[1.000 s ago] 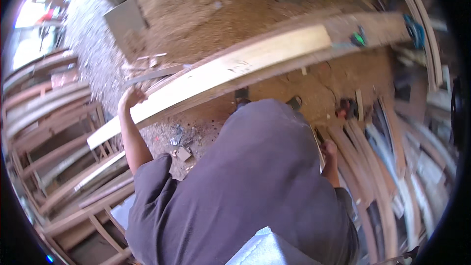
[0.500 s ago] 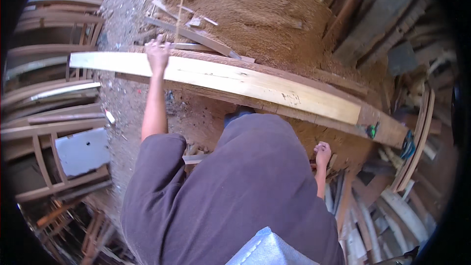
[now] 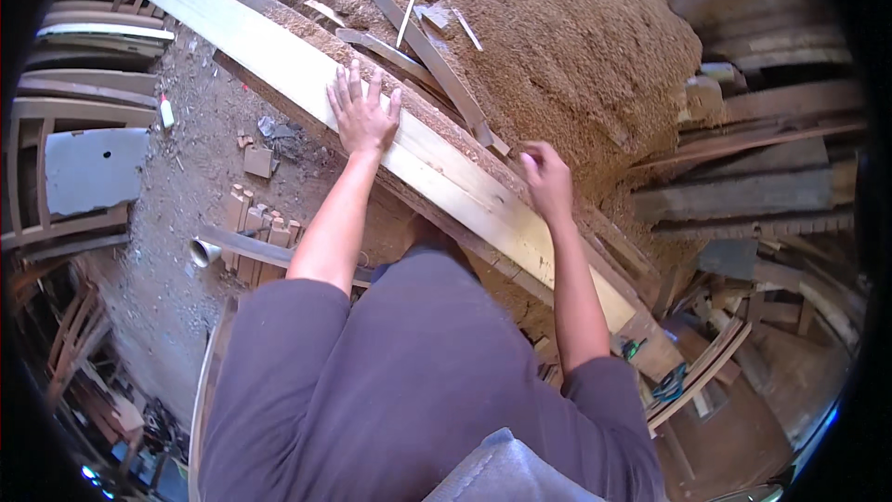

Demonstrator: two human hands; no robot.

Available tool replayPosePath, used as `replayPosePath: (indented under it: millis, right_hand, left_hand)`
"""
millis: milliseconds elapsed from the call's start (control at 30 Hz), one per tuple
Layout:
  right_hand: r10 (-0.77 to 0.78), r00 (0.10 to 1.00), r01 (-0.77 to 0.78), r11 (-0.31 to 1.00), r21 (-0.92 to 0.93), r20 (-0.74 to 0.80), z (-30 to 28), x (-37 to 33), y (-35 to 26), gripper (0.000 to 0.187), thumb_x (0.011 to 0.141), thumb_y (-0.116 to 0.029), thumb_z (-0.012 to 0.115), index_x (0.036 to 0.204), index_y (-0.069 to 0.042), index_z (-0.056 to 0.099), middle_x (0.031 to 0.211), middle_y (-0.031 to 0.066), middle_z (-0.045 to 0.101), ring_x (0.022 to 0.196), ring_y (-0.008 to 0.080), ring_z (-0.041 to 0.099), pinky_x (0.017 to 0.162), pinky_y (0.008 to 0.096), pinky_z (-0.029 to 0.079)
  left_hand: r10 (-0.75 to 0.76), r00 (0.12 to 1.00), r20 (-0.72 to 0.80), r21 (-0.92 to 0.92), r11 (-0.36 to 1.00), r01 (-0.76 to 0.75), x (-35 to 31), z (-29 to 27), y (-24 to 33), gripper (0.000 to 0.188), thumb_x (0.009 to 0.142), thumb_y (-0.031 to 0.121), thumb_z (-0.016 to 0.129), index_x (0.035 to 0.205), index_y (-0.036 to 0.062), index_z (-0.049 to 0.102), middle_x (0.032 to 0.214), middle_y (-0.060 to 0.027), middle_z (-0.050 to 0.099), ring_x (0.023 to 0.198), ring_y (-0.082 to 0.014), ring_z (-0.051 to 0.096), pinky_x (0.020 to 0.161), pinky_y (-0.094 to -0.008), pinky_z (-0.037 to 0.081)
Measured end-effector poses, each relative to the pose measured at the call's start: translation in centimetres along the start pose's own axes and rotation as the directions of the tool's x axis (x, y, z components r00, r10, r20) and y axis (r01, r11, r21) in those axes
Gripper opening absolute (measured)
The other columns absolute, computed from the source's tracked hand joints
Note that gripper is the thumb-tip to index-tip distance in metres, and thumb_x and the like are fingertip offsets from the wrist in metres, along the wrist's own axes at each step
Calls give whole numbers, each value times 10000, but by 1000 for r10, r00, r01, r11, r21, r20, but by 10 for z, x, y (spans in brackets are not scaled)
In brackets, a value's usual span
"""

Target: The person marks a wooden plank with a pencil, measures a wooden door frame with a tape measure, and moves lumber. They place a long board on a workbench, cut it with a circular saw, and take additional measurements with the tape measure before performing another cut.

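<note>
A long pale wooden plank (image 3: pixel 446 167), slightly curved, lies slantwise on a darker wooden beam (image 3: pixel 664 350) in front of me. My left hand (image 3: pixel 364 116) rests flat on the plank, fingers spread and pointing away from me. My right hand (image 3: pixel 546 177) hovers near the plank's far edge, with its forearm crossing over the board. Its fingers are curled in, and whatever they may hold is hidden. Near the beam's right end sit a small green-and-black item (image 3: pixel 634 349) and a blue looped item (image 3: pixel 671 381).
Beyond the plank spreads a heap of sawdust (image 3: pixel 585 46), with loose wood strips (image 3: pixel 427 51) beside it. Small wooden blocks (image 3: pixel 258 163) and a white bottle (image 3: pixel 166 112) lie on the left floor. Curved wood pieces (image 3: pixel 102 33) are stacked far left; boards (image 3: pixel 743 191) lie right.
The view has turned, so the plank now slants more steeply. My left hand is now spread flat on the plank. My right hand has come up from beside my body to the plank's far edge.
</note>
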State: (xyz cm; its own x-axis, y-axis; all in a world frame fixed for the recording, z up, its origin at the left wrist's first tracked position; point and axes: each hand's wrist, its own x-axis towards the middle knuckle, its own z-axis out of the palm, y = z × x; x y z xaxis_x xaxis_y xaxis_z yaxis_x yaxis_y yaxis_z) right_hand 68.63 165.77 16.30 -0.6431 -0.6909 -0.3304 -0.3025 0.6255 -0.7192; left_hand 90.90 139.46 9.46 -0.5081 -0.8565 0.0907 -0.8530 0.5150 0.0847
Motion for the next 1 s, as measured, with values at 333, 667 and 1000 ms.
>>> replayPosePath:
  millis: [333,667,1000]
  right_hand:
    - [-403,879,477,723,-499,256,250,315,-28,395,957,-133,533,1344,-102,603,1242,182,657,1174,394,632,982,522,513]
    - [-129,884,460,417,-784,450,297,393,-29,432,1067,-292,422,1485,-349,515,1610,112,405,1436,393,435,1132,572,383]
    - [-257,784,591,28,-806,565,245,387,38,396,1047,-219,478,1424,-294,574,1483,156,500,1172,435,636,732,476,619]
  left_hand:
    - [-49,996,72,-31,998,51,7,-7,-10,526,954,526,531,1355,209,657,1623,-116,360,1552,-360,224,1265,-581,140]
    - [-69,996,62,-62,995,73,5,-1,-18,520,931,530,555,1284,176,696,1608,-131,384,1542,-386,237,1251,-602,155]
    - [-34,998,60,-114,993,40,13,-2,-4,513,911,506,590,1278,165,701,1600,-138,398,1538,-387,247,1260,-588,134]
